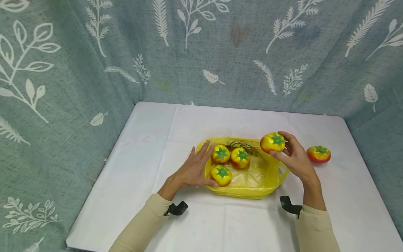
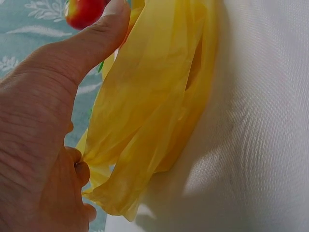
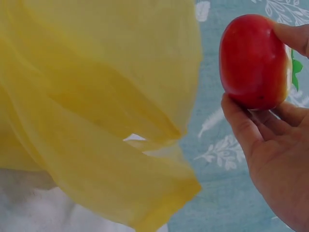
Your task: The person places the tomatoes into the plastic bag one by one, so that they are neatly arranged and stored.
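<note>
A yellow plastic bag (image 1: 248, 190) lies on the table with its mouth spread wide. Inside its left part are three red-and-yellow toy tomatoes (image 1: 221, 154) with green star-shaped tops. My left hand (image 1: 193, 169) rests along the bag's left rim, fingers spread and fairly straight, thumb on the front rim; the left wrist view shows the thumb (image 2: 91, 43) against the yellow plastic (image 2: 145, 96). Above the bag's right edge, my right hand (image 1: 296, 155) pinches another toy tomato (image 1: 271, 142) between thumb and fingers. The right wrist view shows that tomato's red underside (image 3: 253, 60).
One more toy tomato (image 1: 319, 154) sits on the white-covered table (image 1: 151, 140), right of my right hand. A bag handle loop (image 1: 284, 173) sticks out on the right. Green leaf-patterned cloth (image 1: 201, 70) hangs behind and beside the table.
</note>
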